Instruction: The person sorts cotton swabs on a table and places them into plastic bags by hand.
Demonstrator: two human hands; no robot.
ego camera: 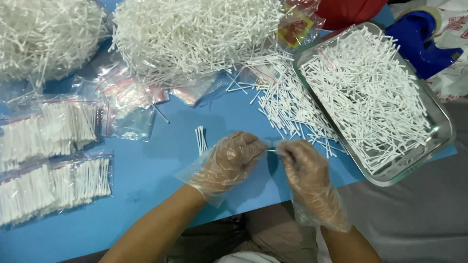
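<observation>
Swabs (269, 149), a thin white bunch, sit pinched betw. our left hand (229, 163) and right hand (307, 178), fingertips clenched on each end; long axis runs left-right. Both hands equally near. Just beyond, small swab pile (200, 139) on blue table (146, 195); farther right, steel tray (441, 134) w/ loose sticks.

White swabs (375, 92) in a silver tray (441, 134) (blue table (146, 175) beneath).
</observation>
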